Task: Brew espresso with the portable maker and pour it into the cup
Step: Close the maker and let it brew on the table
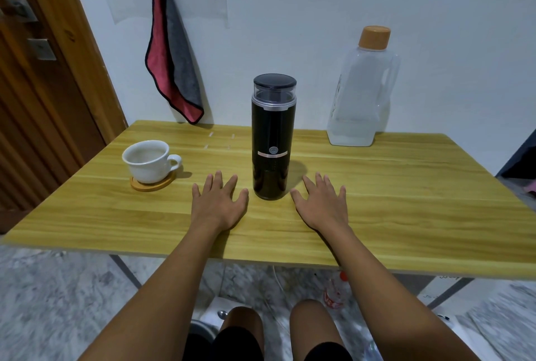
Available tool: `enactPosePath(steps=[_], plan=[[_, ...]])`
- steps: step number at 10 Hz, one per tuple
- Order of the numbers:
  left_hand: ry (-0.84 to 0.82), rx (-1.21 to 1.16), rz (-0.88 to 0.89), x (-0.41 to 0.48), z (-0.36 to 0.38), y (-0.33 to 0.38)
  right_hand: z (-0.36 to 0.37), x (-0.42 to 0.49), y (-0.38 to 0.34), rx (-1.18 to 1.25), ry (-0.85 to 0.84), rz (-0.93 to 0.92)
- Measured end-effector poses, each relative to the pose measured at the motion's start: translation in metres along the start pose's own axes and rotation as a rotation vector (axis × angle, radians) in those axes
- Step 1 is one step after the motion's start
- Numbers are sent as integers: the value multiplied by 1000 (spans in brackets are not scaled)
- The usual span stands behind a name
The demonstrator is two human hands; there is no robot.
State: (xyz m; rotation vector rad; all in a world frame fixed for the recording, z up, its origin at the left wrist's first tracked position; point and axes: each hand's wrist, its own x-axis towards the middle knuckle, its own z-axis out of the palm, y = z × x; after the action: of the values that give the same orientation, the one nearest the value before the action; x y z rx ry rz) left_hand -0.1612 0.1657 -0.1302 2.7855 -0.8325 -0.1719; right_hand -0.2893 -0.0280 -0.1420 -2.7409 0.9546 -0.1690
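Observation:
A tall black portable espresso maker (272,140) with a clear collar and dark lid stands upright in the middle of the wooden table (406,215). My left hand (220,204) lies flat on the table just left of its base, fingers spread, holding nothing. My right hand (322,205) lies flat just right of the base, also spread and empty. Neither hand touches the maker. A white cup (148,160) sits on a round wooden coaster (152,183) at the left of the table, its handle pointing right.
A clear plastic water jug (362,93) with an orange cap stands at the back right, near the wall. A red and grey cloth (171,50) hangs on the wall behind the table. A wooden door (37,84) is at the left. A bottle lies on the floor under the table.

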Motion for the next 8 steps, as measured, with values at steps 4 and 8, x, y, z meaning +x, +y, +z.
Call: enactPosePath(steps=[4, 8], plan=[[9, -7, 3, 2, 2, -2, -1, 0, 0, -6, -5, 3], [7, -3, 5, 0, 1, -1, -2, -1, 0, -8, -7, 2]])
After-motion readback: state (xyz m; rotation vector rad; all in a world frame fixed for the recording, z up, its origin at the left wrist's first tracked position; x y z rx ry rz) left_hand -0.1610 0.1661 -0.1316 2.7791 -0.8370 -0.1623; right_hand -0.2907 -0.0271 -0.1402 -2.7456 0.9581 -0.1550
